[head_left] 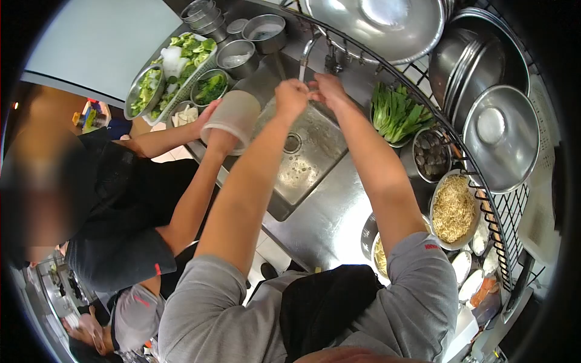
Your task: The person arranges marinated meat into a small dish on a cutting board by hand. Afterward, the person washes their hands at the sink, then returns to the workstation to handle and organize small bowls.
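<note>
Both my arms reach forward over a steel sink (302, 163). My left hand (292, 98) is closed beside the stream from the faucet (307, 51); what its fingers hold, if anything, is hidden. My right hand (328, 91) is just right of it under the faucet, fingers apart and nearly touching the left hand, with nothing visible in it. Below both hands lies the sink's drain (292, 143). At the sink's left edge, a co-worker's two hands hold a translucent plastic container (236, 118), tilted, with one hand at its mouth.
Left of the sink stand a basket of cut greens (192, 72) and steel pots (237, 58). On the right are leafy greens (396, 112), a bowl of bean sprouts (452, 209) and a black wire rack (387, 65) with steel bowls. The co-worker (121, 199) stands close on my left.
</note>
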{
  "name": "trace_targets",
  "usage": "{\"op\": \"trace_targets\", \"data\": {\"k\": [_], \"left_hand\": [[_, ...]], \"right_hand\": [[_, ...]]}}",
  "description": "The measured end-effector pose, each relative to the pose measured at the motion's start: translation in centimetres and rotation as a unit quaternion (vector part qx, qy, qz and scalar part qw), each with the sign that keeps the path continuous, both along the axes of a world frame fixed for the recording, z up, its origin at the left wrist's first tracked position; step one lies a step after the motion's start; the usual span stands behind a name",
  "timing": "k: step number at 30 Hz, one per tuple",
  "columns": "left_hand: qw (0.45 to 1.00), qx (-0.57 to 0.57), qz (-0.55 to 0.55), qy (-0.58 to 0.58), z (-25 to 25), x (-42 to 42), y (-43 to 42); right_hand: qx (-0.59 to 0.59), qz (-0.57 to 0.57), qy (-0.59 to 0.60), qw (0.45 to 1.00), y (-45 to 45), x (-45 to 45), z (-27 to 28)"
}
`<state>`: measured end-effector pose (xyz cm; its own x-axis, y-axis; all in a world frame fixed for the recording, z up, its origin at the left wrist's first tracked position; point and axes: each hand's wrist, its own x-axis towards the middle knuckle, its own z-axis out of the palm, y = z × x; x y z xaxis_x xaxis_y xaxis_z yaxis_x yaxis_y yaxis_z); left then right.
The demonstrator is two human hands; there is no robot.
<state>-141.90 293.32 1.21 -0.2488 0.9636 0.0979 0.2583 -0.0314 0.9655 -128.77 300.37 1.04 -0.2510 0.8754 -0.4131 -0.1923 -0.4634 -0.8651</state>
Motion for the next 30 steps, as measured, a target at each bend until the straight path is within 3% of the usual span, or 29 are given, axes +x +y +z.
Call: {"op": "trace_targets", "data": {"k": [1,3,5,7,9,11,14,16,17,18,19,20,21,22,23,25,26,28,29,30], "left_hand": [[0.977,0.046,0.047,0.201,0.6,0.8,-2.2],[0.981,-0.064,0.017,0.182,0.4,1.8,-5.7],[0.987,-0.109,-0.022,0.114,-5.9,0.9,-8.0],[0.960,-0.090,-0.071,0.255,-4.7,1.0,-13.4],[0.960,-0.126,-0.072,0.238,-5.2,-0.1,-16.8],[0.961,-0.157,-0.075,0.216,-5.5,-0.8,-19.2],[0.945,-0.146,-0.007,0.294,-5.6,-0.6,-22.1],[0.883,0.017,-0.020,0.468,-5.4,0.6,-22.6],[0.892,-0.022,-0.113,0.436,-5.5,1.5,-22.2],[0.894,-0.063,-0.195,0.397,-5.4,2.1,-22.0],[0.858,-0.092,-0.238,0.446,-2.8,3.0,-23.8],[0.870,-0.013,-0.204,0.450,-7.9,3.8,-23.4],[0.894,-0.054,-0.219,0.388,-2.7,3.5,-26.1],[0.883,-0.035,-0.248,0.397,2.8,2.4,-28.6],[0.915,0.056,-0.207,0.343,0.0,2.9,-29.0],[0.936,0.068,-0.183,0.294,1.2,2.6,-32.3],[0.951,0.073,-0.185,0.236,2.0,1.9,-34.2],[0.944,0.092,-0.171,0.265,0.8,-1.0,-38.6],[0.936,0.106,-0.186,0.279,0.1,-2.5,-41.2],[0.948,0.098,-0.155,0.259,-0.2,-4.3,-44.5]], "right_hand": [[-0.010,-0.030,-0.035,0.999,1.7,0.0,-1.5],[0.067,-0.051,-0.124,0.989,4.8,1.6,-3.4],[-0.005,-0.143,0.071,0.987,9.3,2.8,-5.5],[0.018,-0.150,0.132,0.980,9.9,3.9,-5.3],[0.035,-0.160,0.187,0.969,8.0,3.6,-5.3],[0.006,-0.116,0.016,0.993,3.3,3.8,-5.5],[-0.045,0.104,-0.169,0.979,-7.6,1.5,-3.0],[-0.070,0.271,-0.173,0.944,-14.1,0.5,-2.9],[-0.104,0.351,-0.153,0.918,-16.9,-0.5,-2.8],[-0.044,0.368,-0.160,0.915,-19.3,-0.6,-2.9],[0.021,0.393,-0.158,0.906,-20.5,-0.8,-2.8],[-0.004,0.330,-0.157,0.931,-21.6,-0.8,-2.3],[-0.030,0.340,-0.097,0.935,-22.6,-0.4,-0.9],[-0.020,0.302,-0.131,0.944,-24.0,-0.3,0.3],[-0.012,0.275,-0.154,0.949,-24.9,0.0,0.1],[-0.015,0.280,-0.159,0.946,-27.7,0.3,2.0],[-0.018,0.304,-0.159,0.939,-28.7,0.7,2.3],[-0.106,0.434,-0.106,0.888,-32.6,0.2,5.5],[-0.096,0.449,-0.111,0.881,-33.8,0.2,5.4],[0.052,0.485,-0.273,0.829,-34.8,0.2,4.4]]}}
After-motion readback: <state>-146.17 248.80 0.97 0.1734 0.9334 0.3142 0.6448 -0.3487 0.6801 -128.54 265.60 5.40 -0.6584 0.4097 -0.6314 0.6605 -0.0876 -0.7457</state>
